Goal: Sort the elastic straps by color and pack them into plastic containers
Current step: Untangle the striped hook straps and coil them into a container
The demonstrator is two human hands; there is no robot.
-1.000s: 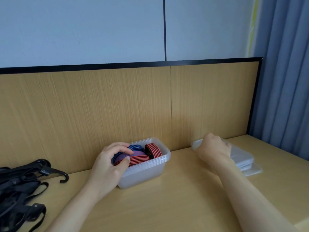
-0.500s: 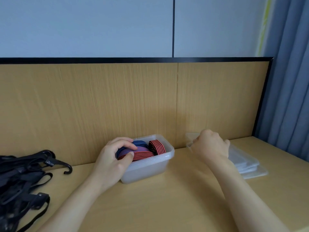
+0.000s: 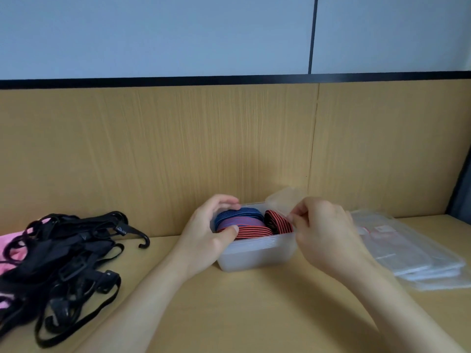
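We log: left hand (image 3: 207, 234) curled round the clear rectangular plastic container's (image 3: 257, 254) 9 o'clock end, thumb on rolled red-and-blue striped elastic straps (image 3: 244, 222) inside. Right hand (image 3: 325, 234) pinches a clear plastic lid (image 3: 281, 203) over its 3 o'clock rim. Light wooden tabletop (image 3: 254, 314) open at 6.

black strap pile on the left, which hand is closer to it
Left. The left hand grips the left end of the container, apart from the black strap pile; the right hand pinches a clear lid over the right end, farther off.
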